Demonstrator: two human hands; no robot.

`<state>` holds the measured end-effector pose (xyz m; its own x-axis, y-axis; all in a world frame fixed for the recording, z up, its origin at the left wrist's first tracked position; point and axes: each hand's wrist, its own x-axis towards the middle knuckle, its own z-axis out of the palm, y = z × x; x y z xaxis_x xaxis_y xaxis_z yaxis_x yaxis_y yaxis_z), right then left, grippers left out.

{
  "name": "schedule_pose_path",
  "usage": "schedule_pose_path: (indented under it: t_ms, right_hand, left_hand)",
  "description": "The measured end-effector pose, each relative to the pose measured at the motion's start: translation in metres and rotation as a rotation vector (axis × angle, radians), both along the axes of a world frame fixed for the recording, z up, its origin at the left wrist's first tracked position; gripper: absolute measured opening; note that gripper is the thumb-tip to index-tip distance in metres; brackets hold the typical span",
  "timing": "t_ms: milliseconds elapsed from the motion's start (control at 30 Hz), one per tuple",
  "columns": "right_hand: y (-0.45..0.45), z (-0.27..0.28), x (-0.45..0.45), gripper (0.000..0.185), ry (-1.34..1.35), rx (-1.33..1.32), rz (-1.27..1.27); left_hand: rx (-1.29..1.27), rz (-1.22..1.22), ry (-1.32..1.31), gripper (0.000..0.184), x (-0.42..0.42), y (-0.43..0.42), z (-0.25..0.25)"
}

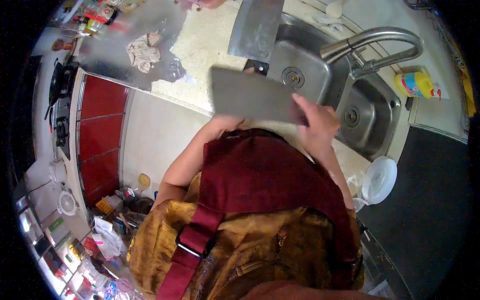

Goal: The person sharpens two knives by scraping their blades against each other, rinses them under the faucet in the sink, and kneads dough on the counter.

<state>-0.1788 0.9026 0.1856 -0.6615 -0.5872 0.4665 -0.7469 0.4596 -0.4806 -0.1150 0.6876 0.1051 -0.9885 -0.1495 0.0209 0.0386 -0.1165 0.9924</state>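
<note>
My right hand is closed around the dark handle of a cleaver. Its broad grey blade is held flat to the camera and extends left across my front, slightly blurred. Most of my left hand is behind the blade; its wrist side shows below the lower edge, and what looks like a fingertip shows above the upper edge. Whether that hand grips anything is hidden. Just beyond the blade is a small black piece with light dots, beside a large grey metal sheet at the sink's left edge.
A double steel sink with a curved faucet lies ahead right. A yellow bottle stands beyond it. On the counter to the left lies a crumpled cloth. A pale plate is at my right; red cabinets are left.
</note>
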Motion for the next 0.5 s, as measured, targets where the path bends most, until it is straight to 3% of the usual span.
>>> schedule_pose_path:
  t_ms: [33,100,200,267,333,500]
  right_hand:
    - [-0.008,0.001,0.003,0.047,0.035,0.003,0.037]
    - [-0.023,0.001,0.006,0.046,0.104,0.013,0.111]
    - [-0.038,-0.006,0.007,0.043,0.250,-0.066,0.171]
    - [-0.040,-0.001,0.008,0.043,0.273,-0.031,0.156]
    - [-0.042,0.001,0.009,0.042,0.293,-0.005,0.133]
    - [-0.046,0.007,0.012,0.038,0.240,0.075,0.097]
  left_hand:
    - [-0.007,0.007,0.031,0.060,-0.003,0.002,-0.001]
    - [0.250,-0.022,-0.039,0.059,-0.009,0.004,0.005]
    - [0.194,0.050,-0.036,0.052,-0.014,0.010,0.011]
    - [0.603,0.014,-0.026,0.051,-0.019,0.011,-0.003]
    - [0.748,0.028,-0.032,0.049,-0.023,0.014,0.002]
    - [0.487,0.267,-0.042,0.042,-0.025,0.029,0.008]
